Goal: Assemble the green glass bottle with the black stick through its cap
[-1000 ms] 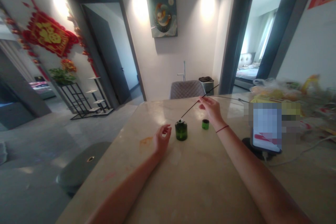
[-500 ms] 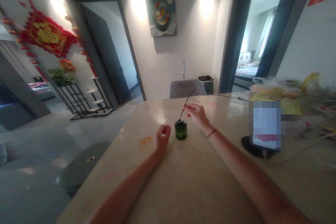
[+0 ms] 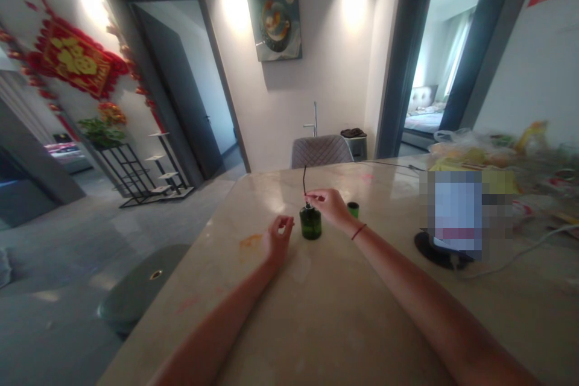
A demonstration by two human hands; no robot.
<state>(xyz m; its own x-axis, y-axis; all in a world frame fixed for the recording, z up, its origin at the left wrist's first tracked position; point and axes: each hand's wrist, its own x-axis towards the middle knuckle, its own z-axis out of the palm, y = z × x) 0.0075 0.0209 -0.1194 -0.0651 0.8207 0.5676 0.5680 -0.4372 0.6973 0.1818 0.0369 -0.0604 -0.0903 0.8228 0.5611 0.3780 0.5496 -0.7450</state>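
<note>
On the table stands a small green glass bottle (image 3: 311, 226) with a narrow neck. My right hand (image 3: 329, 205) is above its mouth, thumb and fingertips pinched on a thin dark stick (image 3: 304, 180). The stick rises over my fingers, slightly bent; its lower end runs toward the bottle's neck, partly hidden by the fingers. Just left of the bottle, my left hand (image 3: 278, 238) rests on the table with fingers curled to the thumb and nothing visible in them. A small green cylinder (image 3: 353, 210), dark at its top, stands behind my right wrist.
The stone-patterned table (image 3: 271, 344) has an orange stain near my left hand. At right are a device on a round black stand (image 3: 423, 250), a white cable and plastic bags (image 3: 465, 148). A grey chair (image 3: 321, 151) stands beyond the far edge, a green stool (image 3: 140, 289) at left.
My right hand has moved left and slightly down, with the stick now more upright over the bottle. The green cylinder behind it has come into view. My left hand stays in place.
</note>
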